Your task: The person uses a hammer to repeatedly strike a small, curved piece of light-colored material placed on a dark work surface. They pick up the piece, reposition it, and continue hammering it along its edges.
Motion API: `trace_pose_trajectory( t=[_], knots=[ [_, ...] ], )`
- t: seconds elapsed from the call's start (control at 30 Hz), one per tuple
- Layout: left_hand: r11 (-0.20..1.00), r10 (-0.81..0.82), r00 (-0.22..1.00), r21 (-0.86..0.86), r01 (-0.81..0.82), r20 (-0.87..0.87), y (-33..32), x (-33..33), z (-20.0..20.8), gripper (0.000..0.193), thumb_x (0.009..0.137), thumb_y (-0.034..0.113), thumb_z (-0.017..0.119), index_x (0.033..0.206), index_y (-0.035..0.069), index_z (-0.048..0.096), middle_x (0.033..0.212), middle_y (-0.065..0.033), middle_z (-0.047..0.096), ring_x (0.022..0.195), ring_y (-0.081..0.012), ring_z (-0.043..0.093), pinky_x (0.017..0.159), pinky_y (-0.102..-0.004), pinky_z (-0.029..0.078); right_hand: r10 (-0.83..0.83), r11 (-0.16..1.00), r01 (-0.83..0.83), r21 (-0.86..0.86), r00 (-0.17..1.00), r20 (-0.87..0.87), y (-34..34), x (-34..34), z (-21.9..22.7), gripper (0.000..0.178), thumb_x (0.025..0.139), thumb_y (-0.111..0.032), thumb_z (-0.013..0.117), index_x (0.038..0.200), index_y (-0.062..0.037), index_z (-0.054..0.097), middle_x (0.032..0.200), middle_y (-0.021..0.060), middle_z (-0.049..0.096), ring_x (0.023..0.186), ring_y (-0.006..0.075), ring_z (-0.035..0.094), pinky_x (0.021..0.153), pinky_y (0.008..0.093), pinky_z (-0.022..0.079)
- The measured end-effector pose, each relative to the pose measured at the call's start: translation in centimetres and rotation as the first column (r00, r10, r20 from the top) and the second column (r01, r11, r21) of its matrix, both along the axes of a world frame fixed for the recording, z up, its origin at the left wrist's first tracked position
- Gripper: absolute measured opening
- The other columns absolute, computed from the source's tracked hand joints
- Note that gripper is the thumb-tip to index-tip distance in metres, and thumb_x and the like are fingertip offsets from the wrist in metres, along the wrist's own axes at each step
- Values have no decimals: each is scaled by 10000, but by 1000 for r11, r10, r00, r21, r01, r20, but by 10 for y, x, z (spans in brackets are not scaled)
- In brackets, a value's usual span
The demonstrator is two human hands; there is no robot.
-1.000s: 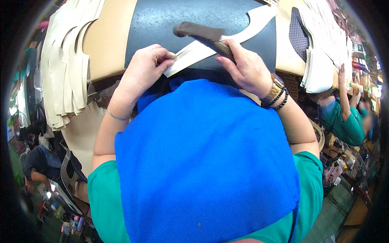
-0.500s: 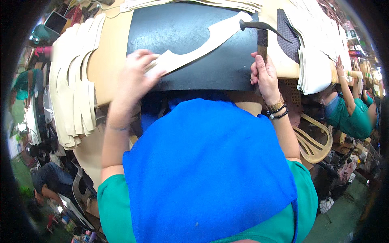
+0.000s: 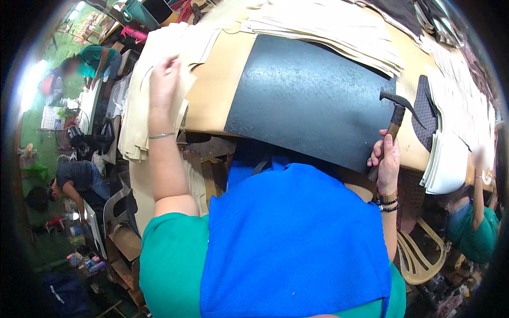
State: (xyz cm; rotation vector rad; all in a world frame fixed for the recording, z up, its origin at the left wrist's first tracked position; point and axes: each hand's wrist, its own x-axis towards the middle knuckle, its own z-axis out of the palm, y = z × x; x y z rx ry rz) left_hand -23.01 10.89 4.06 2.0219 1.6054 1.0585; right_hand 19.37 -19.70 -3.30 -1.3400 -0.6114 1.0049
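My right hand [image 3: 388, 159] is wrapped round the wooden handle of a hammer [image 3: 395, 121], held upright at the right edge of a dark flat mat [image 3: 302, 95]. The hammer's curved, pointed metal head rises above the mat's edge. Over on the left, my left hand [image 3: 165, 79] is above a stack of cream cut sheets [image 3: 143, 114], its fingers curled together. Whether a sheet is pinched in them cannot be made out against the pale stack.
More cream sheets [image 3: 323, 32] lie along the table's far side, and another pile [image 3: 448, 159] is at the right beside a dark textured piece [image 3: 424, 114]. A pale plastic chair [image 3: 421, 254] stands at lower right. Other people [image 3: 82, 180] are at left and right.
My left hand has moved left from the mat to the stack, and the curved cream piece is gone from the mat. The view has turned left; my right hand still grips the hammer.
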Motion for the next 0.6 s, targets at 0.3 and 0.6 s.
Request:
trace_pose_trajectory(
  t=[0.3,0.6],
  knots=[
    [978,158,809,200,-51,-567,52,-21,-55,418,877,376,673,1144,55,679,1144,-190,660,1057,-332,639,919,-408,499,-2,1000,2,2,999,-53,2,0,-2,306,1049,-345,460,1176,-69,497,687,-31,427,485,32,416,445,202,437],
    [807,-500,763,101,583,-411,82,290,-58,332,916,384,625,1127,140,702,1124,-113,684,1053,-307,647,907,-405,506,-45,999,46,11,997,-62,3,1,-2,319,1038,-353,484,1156,-56,488,677,-30,441,467,38,415,437,210,435]
  ],
)
